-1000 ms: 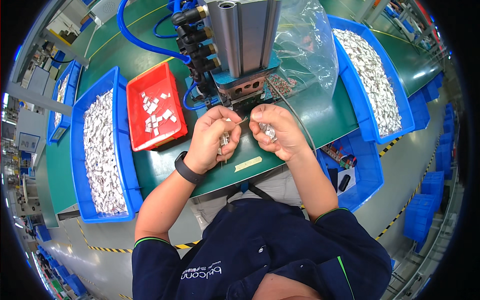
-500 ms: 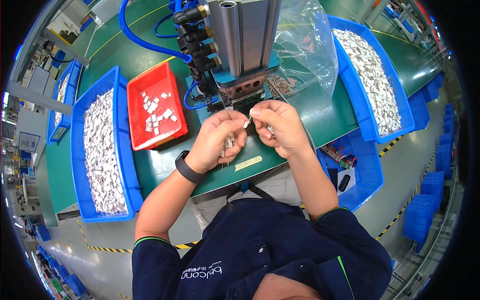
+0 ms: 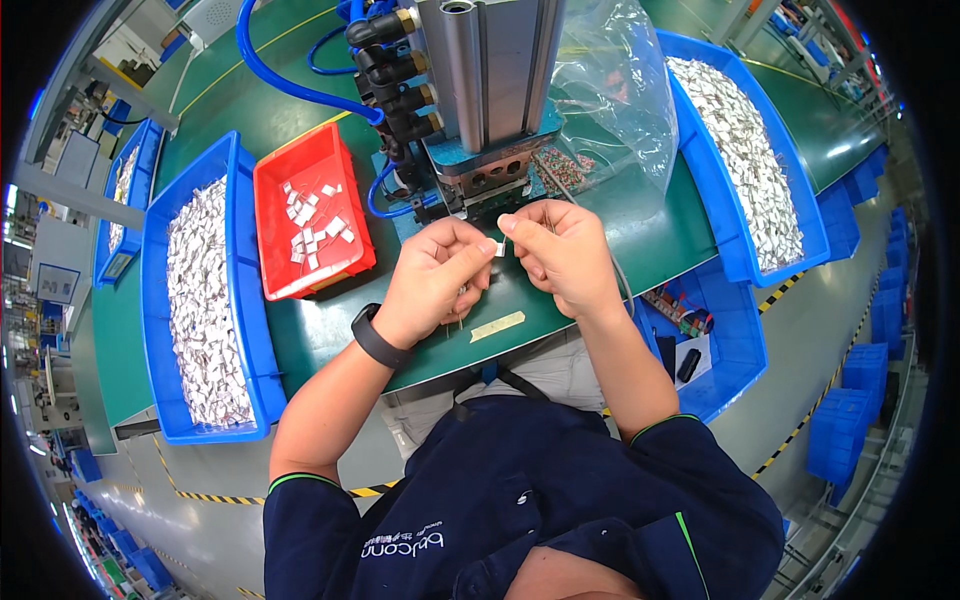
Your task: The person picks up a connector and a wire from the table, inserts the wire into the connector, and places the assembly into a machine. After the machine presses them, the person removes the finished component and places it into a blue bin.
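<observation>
My left hand (image 3: 435, 283) and my right hand (image 3: 562, 252) meet over the green bench (image 3: 320, 340), just in front of a grey pneumatic press (image 3: 487, 90). Between the fingertips of both hands sits one small white part (image 3: 499, 247). My left hand also keeps a few more thin parts tucked under its fingers. A black wristband (image 3: 377, 338) is on my left wrist. The press's lower jaw is right behind my fingertips.
A red tray (image 3: 276, 243) with several white parts lies to the left. Blue bins (image 3: 245, 300) (image 3: 715, 205) full of white parts flank the bench. A clear plastic bag (image 3: 620, 100) sits right of the press. A tan strip (image 3: 498, 325) lies near the bench edge.
Both hands have risen slightly toward the press and their fingertips have come together on the small white part.
</observation>
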